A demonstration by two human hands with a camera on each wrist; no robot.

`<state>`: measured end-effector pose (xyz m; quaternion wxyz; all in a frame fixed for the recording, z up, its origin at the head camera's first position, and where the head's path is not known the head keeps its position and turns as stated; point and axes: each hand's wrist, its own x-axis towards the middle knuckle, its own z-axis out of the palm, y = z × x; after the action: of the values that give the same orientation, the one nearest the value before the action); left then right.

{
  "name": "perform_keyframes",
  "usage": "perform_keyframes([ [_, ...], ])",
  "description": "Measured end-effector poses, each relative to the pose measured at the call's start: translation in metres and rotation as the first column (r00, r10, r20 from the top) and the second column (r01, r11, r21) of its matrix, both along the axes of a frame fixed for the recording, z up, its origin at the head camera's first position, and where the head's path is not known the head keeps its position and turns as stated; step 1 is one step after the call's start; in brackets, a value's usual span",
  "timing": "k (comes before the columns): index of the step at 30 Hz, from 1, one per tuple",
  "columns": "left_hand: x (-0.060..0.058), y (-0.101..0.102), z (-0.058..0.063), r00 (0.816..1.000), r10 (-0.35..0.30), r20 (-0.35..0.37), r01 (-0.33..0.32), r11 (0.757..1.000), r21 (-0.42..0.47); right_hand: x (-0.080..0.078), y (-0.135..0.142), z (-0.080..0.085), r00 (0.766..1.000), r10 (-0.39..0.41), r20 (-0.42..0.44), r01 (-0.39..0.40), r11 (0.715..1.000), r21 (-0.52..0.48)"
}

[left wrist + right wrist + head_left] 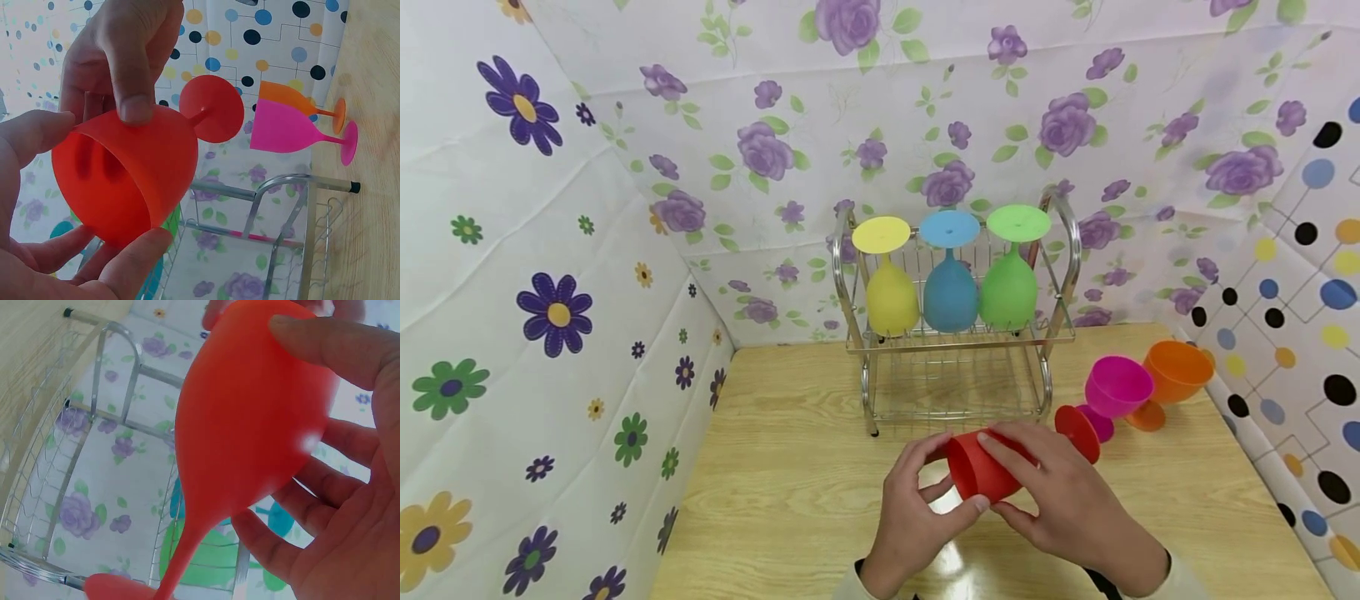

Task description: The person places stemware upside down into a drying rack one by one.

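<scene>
Both hands hold a red plastic goblet (973, 468) above the table, tipped on its side. Its mouth faces left and its round foot points right in the head view. My left hand (917, 515) grips the rim with thumb and fingers. Around the bowl, my right hand (1071, 496) curls from the other side, its thumb pressed on the wall in the left wrist view. That view also looks into the hollow bowl (103, 181). In the right wrist view the stem (178, 562) runs down and left from the bowl.
A two-tier metal dish rack (955, 343) stands behind the hands. Upside down on its upper tier are a yellow goblet (892, 300), a blue goblet (951, 296) and a green goblet (1009, 292). A pink goblet (1118, 387) and an orange goblet (1180, 372) stand upright at right.
</scene>
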<state>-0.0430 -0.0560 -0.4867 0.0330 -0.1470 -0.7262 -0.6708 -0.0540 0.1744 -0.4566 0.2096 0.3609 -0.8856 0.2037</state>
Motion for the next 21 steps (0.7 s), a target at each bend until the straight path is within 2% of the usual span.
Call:
perform_keyframes([
  [6,-0.003,0.001,-0.006,1.000,0.028,-0.004,-0.028,0.997,0.076,0.004,0.007,0.004,0.996,-0.052,0.078,0.063,0.986,-0.154],
  [8,-0.005,0.000,-0.009,0.999,0.031,-0.018,-0.029,0.992,0.123,0.005,0.008,0.007,0.993,-0.054,0.108,0.078,0.970,-0.231],
  [11,-0.007,0.000,-0.012,0.998,0.037,-0.048,-0.027,0.980,0.198,0.006,0.006,0.010,0.987,-0.063,0.147,0.112,0.928,-0.354],
  [14,-0.009,0.001,-0.014,0.996,0.041,-0.077,-0.018,0.962,0.274,0.008,0.003,0.009,0.983,-0.086,0.160,0.154,0.864,-0.480],
  [16,-0.010,0.002,-0.016,0.995,0.040,-0.093,-0.008,0.948,0.317,0.009,0.000,0.007,0.980,-0.085,0.180,0.174,0.804,-0.569],
  [19,-0.010,0.003,-0.017,0.991,0.039,-0.129,0.013,0.924,0.382,0.010,-0.006,0.002,0.964,-0.027,0.266,0.211,0.688,-0.695],
  [21,-0.011,0.004,-0.018,0.987,0.038,-0.157,0.032,0.907,0.421,0.008,-0.010,-0.002,0.935,0.053,0.351,0.251,0.602,-0.758],
])
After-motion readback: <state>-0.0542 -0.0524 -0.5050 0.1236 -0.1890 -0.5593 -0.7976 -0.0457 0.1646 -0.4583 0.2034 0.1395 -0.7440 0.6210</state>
